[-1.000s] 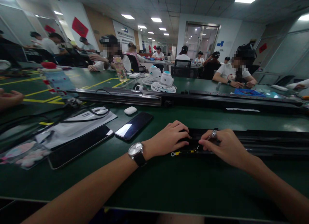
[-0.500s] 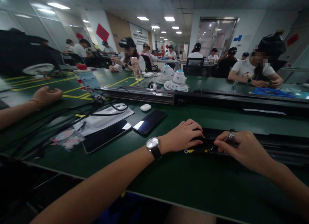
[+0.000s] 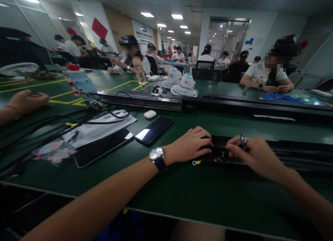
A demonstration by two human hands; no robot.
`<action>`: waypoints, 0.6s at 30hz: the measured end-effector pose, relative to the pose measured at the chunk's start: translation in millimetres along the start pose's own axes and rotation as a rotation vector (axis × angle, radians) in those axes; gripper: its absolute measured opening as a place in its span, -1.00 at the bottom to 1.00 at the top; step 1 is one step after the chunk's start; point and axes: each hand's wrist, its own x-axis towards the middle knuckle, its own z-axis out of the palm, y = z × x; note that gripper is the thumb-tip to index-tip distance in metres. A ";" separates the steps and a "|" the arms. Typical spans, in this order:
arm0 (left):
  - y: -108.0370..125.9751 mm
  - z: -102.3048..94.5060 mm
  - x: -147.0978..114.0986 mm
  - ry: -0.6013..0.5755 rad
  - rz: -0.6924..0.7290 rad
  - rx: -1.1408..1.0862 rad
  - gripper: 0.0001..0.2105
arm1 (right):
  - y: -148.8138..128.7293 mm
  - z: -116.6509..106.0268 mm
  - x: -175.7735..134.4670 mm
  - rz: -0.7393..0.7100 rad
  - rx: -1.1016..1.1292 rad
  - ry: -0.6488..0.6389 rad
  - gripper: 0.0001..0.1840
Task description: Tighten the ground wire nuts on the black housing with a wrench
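Observation:
My left hand, with a silver-faced watch on its wrist, reaches over the near end of a long black rail and grips that end between thumb and fingers. My right hand, wearing a ring, is held over the same rail with thumb and forefinger pinched together. Whatever sits in that pinch is too small and dark to make out. Between the hands, along the rail's near edge, lies a cable with a metal ring terminal and yellow sleeving; its far part is lost in the dark.
Two phones, a white earbud case, papers and black cables lie to the left. A long metal bar crosses the table, with white fans behind it. Another person's hand rests at far left. Co-workers sit opposite.
The camera view has swung slightly, so everything sits a bit further left. My left hand keeps its place on the rail; my right fingers have lifted slightly from the cable, still pinched.

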 end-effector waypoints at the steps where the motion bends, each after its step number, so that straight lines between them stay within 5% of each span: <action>1: -0.2 -0.1 -0.1 0.006 -0.002 -0.005 -0.78 | -1.2 0.0 0.7 0.019 0.008 -0.011 -0.75; 18: 1.0 -1.7 0.3 0.035 0.008 -0.032 -0.78 | -1.9 7.2 1.1 -0.012 -0.036 -0.063 -0.71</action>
